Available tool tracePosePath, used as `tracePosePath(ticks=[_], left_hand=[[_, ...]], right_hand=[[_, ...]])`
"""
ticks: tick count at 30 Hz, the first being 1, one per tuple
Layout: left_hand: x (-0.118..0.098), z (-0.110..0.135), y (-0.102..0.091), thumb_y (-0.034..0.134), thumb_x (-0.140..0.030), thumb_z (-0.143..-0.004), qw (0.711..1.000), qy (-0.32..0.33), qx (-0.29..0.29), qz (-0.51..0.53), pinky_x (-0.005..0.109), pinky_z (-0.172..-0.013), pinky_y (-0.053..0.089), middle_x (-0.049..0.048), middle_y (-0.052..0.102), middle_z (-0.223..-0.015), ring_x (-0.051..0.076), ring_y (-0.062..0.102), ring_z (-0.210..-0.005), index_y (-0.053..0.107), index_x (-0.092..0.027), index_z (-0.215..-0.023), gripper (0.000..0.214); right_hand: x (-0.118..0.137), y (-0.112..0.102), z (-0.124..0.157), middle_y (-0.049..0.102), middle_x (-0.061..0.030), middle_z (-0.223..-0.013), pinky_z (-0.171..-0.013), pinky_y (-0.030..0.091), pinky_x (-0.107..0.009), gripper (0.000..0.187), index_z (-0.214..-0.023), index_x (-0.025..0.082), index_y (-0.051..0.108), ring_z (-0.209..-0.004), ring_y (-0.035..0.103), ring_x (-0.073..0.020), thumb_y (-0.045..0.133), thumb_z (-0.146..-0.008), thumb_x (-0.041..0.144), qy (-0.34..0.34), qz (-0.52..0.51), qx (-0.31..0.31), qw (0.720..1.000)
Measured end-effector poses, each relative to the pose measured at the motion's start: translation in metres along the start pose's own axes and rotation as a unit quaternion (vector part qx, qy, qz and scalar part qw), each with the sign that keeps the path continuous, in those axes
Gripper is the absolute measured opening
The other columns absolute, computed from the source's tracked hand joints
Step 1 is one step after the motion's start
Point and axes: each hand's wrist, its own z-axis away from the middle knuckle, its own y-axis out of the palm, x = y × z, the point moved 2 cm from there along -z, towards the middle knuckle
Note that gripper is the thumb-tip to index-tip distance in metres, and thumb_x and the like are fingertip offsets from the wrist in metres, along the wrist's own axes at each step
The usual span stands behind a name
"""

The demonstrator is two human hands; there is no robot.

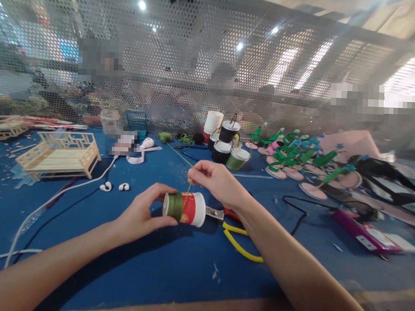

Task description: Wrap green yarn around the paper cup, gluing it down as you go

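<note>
My left hand point(141, 214) is closed round a small paper cup point(191, 209) lying on its side, red and white, with green cord wound round its base end point(175, 205). My right hand point(216, 179) pinches the green cord point(180, 155) just above the cup; the cord runs back and left over the blue table point(155, 258) toward a green clump point(165, 136). Both hands hover a little above the table.
Yellow-handled pliers point(240, 241) lie under my right wrist. A small wooden bench model point(61, 156) stands at left, two white earbuds point(115, 186) and cables near it. Black and green pots point(228, 149), paper cups and green paper flowers on pink discs point(296, 161) fill the right. Perforated mesh point(211, 59) backs the table; people sit beyond it.
</note>
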Motion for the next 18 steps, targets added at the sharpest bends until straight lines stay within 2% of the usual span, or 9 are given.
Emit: tracePosePath(ticks=[5, 18], left_hand=[[-0.002, 0.001, 0.001, 0.067, -0.032, -0.073, 1.0, -0.007, 0.011, 0.007, 0.034, -0.081, 0.049, 0.0076, 0.055, -0.102, 0.02, 0.056, -0.092, 0.048, -0.018, -0.107, 0.041], [-0.012, 0.002, -0.001, 0.064, -0.037, -0.076, 0.991, 0.081, 0.017, -0.109, 0.037, -0.089, 0.046, 0.0109, 0.054, -0.11, 0.023, 0.054, -0.104, 0.048, -0.019, -0.11, 0.042]], right_hand=[[-0.001, 0.003, -0.002, 0.055, 0.003, -0.059, -0.059, 0.039, -0.025, 0.019, -0.065, 0.017, 0.05, -0.057, 0.049, -0.0094, 0.054, -0.077, 0.031, -0.009, 0.006, -0.001, 1.0], [-0.008, 0.012, -0.004, 0.055, 0.0024, -0.06, -0.061, 0.04, -0.024, 0.019, -0.062, 0.017, 0.049, -0.058, 0.05, -0.0097, 0.052, -0.078, 0.027, 0.008, 0.06, 0.031, 0.998]])
